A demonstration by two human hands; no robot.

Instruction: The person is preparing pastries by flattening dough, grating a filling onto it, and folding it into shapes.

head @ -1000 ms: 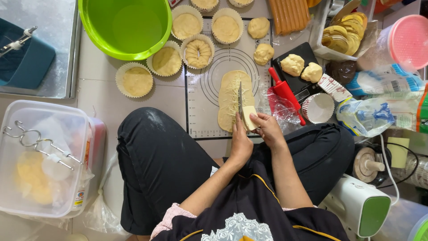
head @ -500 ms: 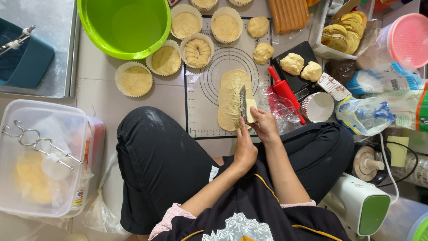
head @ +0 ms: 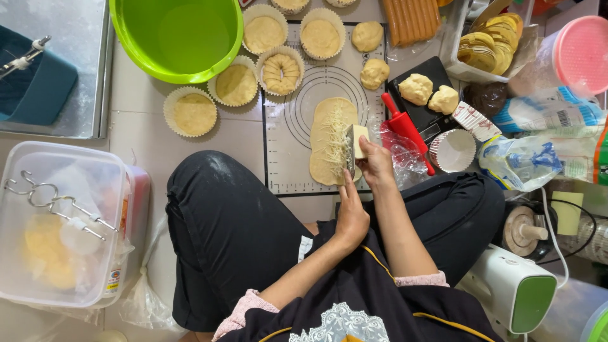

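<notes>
One flat oval of dough (head: 329, 145) lies on the white baking mat (head: 285, 158) at the picture's middle, with a strip of shredded cheese (head: 334, 140) down its length. The right hand (head: 375, 161) is closed around one block of cheese (head: 360, 140), pinching it against one small metal grater (head: 350, 149) that stands on edge over the dough's 3 o'clock side. The left hand (head: 351, 218) sits at 6 o'clock from the grater, fingers pressed together, reaching up toward the grater's lower end; whether it touches it cannot be told.

Six paper cups filled with dough (head: 235, 83) show at 10 to 12 o'clock from the oval, some cut by the top edge, beside one green bowl (head: 176, 38). Two loose dough balls (head: 373, 73) sit on the mat at 1 o'clock, two more on a black board (head: 429, 95) at 2 o'clock. One red-handled tool (head: 405, 130) and one empty paper cup (head: 452, 151) lie at 3 o'clock.

Against half a second ago, the cheese strip has grown longer on the dough, and the left hand has dropped back from the grater toward the lap
</notes>
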